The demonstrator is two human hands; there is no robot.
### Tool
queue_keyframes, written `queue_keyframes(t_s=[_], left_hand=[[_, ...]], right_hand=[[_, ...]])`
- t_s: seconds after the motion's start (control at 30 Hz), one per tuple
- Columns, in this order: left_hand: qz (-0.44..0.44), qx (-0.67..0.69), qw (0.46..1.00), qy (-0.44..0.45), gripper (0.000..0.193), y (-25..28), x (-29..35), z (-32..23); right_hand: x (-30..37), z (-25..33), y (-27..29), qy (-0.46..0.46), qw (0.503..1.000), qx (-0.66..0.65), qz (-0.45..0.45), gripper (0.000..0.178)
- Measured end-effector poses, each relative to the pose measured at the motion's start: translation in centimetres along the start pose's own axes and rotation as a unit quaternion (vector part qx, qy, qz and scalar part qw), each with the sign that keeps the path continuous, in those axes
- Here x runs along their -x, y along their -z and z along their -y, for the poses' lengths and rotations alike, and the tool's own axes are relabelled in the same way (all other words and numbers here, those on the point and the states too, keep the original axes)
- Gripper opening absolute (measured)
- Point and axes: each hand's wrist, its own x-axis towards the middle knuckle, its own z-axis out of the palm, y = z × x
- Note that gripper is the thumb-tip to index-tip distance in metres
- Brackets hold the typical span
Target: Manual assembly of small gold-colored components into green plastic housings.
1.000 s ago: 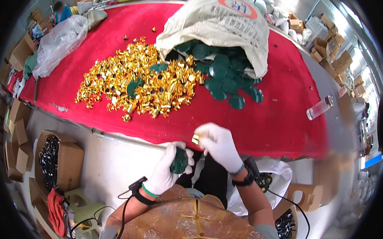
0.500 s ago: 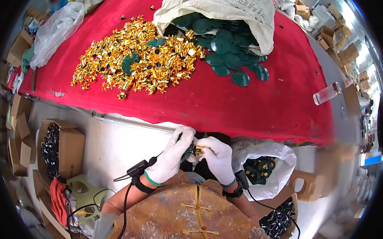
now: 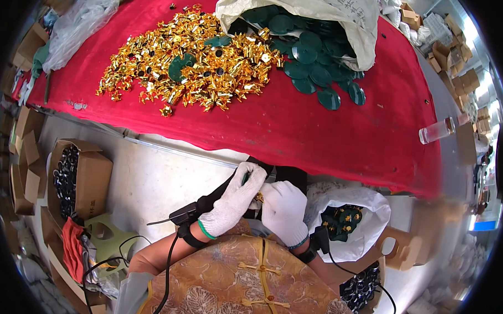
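Observation:
My left hand (image 3: 236, 199), in a white knit glove with a green cuff edge, is closed in front of my chest. A sliver of a dark green disc (image 3: 245, 179) shows between its fingers; most of it is hidden. My right hand (image 3: 284, 211), gloved in white too, is pressed close beside it with the fingers pinched. At its fingertips a small shiny gold piece (image 3: 259, 196) shows, touching the left hand's side. On the red-covered table (image 3: 208, 125) ahead lie a heap of like gold pieces (image 3: 149, 62) and many green discs (image 3: 321, 75).
Green discs spill from a white woven sack (image 3: 345, 11). By my right arm, an open white bag (image 3: 371, 225) holds green discs with gold pieces on them. Cardboard boxes (image 3: 93, 179) with dark shiny parts stand on both sides. A clear glass (image 3: 436, 131) lies at the table's right edge.
My hands have drawn closer together, and the right has turned so its back covers more of the gold piece. The view has shifted slightly, moving the table things to the right.

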Motion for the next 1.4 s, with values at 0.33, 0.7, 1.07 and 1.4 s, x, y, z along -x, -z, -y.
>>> queue_keyframes(t_s=[0.33, 0.7, 1.07, 1.4], left_hand=[[0.051, -0.261, 0.948, -0.174, 0.025, 1.2, -1.6, 1.8], [0.024, -0.211, 0.966, -0.146, 0.024, -1.1, -0.4, 1.1], [0.063, -0.003, 0.998, 0.026, 0.029, -0.9, -1.9, 1.1], [0.086, -0.387, 0.844, -0.361, 0.025, -0.3, -1.1, 3.4]], right_hand=[[0.4, -2.7, -1.1, -0.199, 0.946, -0.246, 0.066, 0.017], [2.4, -1.2, -1.5, -0.452, 0.750, -0.468, 0.119, 0.016], [2.8, -0.1, 0.4, -0.068, 0.991, 0.053, 0.105, 0.030], [4.6, -2.2, -0.5, -0.415, 0.612, -0.651, 0.172, 0.014]])
